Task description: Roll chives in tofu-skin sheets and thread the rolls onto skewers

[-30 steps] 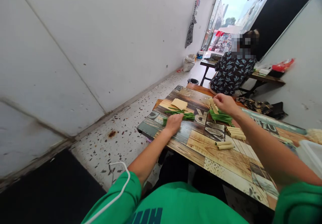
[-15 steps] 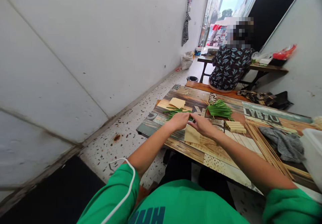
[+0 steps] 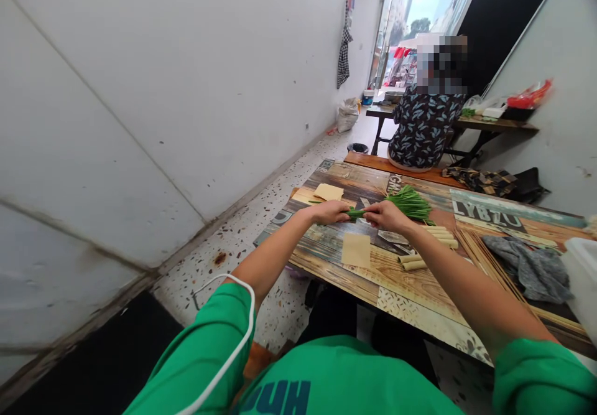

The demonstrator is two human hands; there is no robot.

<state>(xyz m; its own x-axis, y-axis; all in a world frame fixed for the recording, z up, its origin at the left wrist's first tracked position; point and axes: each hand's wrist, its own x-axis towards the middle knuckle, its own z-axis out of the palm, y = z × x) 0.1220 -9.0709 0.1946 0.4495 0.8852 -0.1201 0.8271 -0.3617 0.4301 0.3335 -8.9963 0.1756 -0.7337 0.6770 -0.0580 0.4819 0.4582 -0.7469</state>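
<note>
My left hand (image 3: 330, 211) and my right hand (image 3: 385, 216) are side by side above the table, each closed on one end of a small bundle of green chives (image 3: 356, 213). The stalks run crosswise between my fingers. Nearer to me, a single square pale-yellow sheet (image 3: 356, 251), like tofu skin, lies flat on the table. Beyond my left hand is a small stack of similar sheets (image 3: 329, 191). Just past my right hand rests a larger pile of chives (image 3: 409, 204). Several rolled sheets (image 3: 438, 238) lie beside my right forearm, which partly covers them.
On the patterned wooden table (image 3: 321, 256), thin wooden sticks (image 3: 485, 269) and a grey cloth (image 3: 529, 269) lie to the right, by a white container (image 3: 581, 272). Ahead, another person (image 3: 426, 125) sits on a bench (image 3: 368, 161), facing away. A wall (image 3: 186, 91) stands left.
My hands have drawn slightly apart, and the chive bundle now shows between them. The flat sheet is more uncovered. Two rolls now show on the near side of my right forearm.
</note>
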